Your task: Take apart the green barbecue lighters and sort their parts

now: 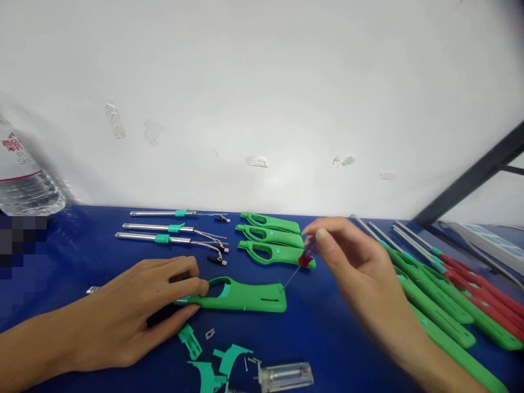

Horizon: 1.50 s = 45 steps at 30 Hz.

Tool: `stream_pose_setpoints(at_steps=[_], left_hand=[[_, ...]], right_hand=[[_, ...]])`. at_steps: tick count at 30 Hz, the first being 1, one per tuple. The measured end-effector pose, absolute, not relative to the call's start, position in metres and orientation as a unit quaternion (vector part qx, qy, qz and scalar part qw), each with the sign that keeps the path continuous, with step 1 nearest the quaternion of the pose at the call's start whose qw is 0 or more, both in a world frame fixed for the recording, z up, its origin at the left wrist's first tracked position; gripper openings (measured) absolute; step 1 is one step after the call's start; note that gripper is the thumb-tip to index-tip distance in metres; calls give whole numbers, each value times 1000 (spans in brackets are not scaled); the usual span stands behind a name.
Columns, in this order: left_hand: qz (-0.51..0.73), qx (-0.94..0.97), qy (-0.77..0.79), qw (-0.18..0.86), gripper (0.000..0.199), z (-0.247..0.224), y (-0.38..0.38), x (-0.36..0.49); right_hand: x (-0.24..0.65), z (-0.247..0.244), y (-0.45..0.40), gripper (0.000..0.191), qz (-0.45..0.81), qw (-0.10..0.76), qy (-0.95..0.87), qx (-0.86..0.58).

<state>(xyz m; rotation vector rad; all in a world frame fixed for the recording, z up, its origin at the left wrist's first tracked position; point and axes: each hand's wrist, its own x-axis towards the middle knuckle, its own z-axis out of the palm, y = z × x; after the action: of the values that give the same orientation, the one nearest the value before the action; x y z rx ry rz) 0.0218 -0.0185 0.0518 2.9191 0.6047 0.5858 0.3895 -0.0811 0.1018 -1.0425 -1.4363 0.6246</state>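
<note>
A green long-neck lighter point(254, 297) lies flat on the blue table, handle to the right. My left hand point(151, 305) pinches its neck end between thumb and fingers and covers most of the metal tube, whose tip shows at the far left. In my right hand point(356, 267) is a small screwdriver point(303, 258) with a clear and red handle, gripped between thumb and fingertips. Its thin shaft slants down to the left, and the tip meets the handle's right end near a small hole. Whether a screw sits there is too small to tell.
Several metal tubes with wires point(159, 227) and green handle shells point(270, 236) lie behind. Assembled green and red lighters point(442, 295) are at right. In front are teal plastic parts point(231, 357), screws point(246, 364) and a clear fuel tank point(285, 376). A water bottle point(27, 185) stands left.
</note>
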Motion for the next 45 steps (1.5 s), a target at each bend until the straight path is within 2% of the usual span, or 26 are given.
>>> stream_pose_setpoints(at_steps=[11,17,21,27,31,36,41,45], left_hand=[[200,956,204,71,29,51,-16,23],[199,956,204,72,28,52,-16,24],[197,957,204,67,27,52,-18,23],[188,959,202,66,27,52,-18,21],[191,958,204,63,27,51,-18,22],[190,958,202,77,28,52,-18,22],[194,955,209,86,29,50,-17,21],[194,954,209,96,29,50,-16,20]], right_hand=[[393,97,-84,19,324,605,-590,-424],[390,99,-83,23,287,601,-604,-437],[389,100,-84,15,283,605,-606,-432],[387,104,-84,28,281,614,-613,-410],[389,106,-86,10,285,601,-616,-422],[388,107,-87,21,279,610,-621,-405],[388,107,-84,3,279,614,-602,-428],[388,106,-84,5,268,610,-608,-432]])
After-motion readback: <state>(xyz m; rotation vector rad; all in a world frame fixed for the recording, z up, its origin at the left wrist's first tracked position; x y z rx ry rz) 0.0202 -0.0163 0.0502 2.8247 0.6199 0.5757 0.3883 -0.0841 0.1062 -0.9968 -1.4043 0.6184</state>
